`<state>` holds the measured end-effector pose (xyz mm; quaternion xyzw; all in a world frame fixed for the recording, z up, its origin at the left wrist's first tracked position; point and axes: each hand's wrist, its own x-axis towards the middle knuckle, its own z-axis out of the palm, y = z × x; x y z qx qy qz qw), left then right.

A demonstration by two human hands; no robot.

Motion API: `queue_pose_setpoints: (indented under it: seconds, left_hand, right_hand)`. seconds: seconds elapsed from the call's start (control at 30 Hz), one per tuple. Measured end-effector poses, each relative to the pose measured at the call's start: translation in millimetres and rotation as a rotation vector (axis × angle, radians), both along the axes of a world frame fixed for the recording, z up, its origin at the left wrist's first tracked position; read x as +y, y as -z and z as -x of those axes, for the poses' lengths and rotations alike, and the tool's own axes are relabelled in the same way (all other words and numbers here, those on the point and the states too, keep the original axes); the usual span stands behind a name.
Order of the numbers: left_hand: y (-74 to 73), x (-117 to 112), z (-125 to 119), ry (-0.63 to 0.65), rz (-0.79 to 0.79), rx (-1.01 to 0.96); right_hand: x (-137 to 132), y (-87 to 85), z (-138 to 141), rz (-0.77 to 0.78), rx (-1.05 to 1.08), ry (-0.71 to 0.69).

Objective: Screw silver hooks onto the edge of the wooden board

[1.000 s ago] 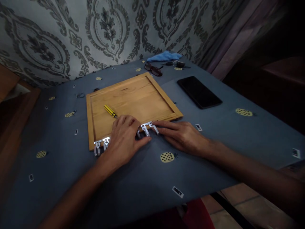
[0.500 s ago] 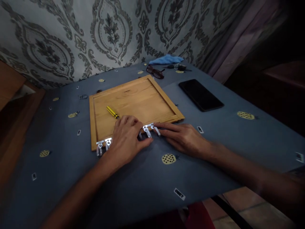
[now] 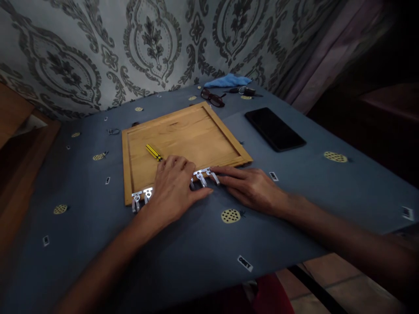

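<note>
Head view: a shiny silver hook rail [image 3: 200, 175] lies along the near edge of a golden-brown framed board [image 3: 196, 135] on the surface [image 3: 278, 244]. The left hand [image 3: 173, 189] hides its middle and one end of a yellow-and-black tool [image 3: 153, 152], thumb spread, any pinch impossible to tell; the right hand [image 3: 255, 188] reaches its end, fingers close together, grip unclear.

The left forearm [image 3: 111, 257] is slanting up from the lower left, and the left grip [image 3: 175, 189] (a bare hand) is showing its back, knuckles bending, thumb stretching rightward. The right forearm [image 3: 334, 229] is angling in from the right; the right grip [image 3: 252, 186] is pointing its nearly straight fingers leftward, near that thumb.
</note>
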<state>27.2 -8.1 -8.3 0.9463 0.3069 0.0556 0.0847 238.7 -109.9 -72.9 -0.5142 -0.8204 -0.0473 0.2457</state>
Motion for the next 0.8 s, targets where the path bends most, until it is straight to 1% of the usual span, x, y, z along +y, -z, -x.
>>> queue_pose_setpoints:
  seconds: [0.17,0.3,0.8]
  left_hand:
    - [3.9,-1.2,-2.4,0.011,0.038,-0.012]
    - [5.7,-1.9,-3.7,0.02,0.034,-0.003]
    - [7.6,-0.7,-5.9,0.007,0.061,-0.021]
  right_hand:
    - [0.1,-1.5,0.0,-0.01,-0.005,-0.006]
    - [0.1,-2.2,0.1,0.003,-0.009,0.004]
    - [-0.5,-2.9,2.6,-0.006,-0.019,0.02]
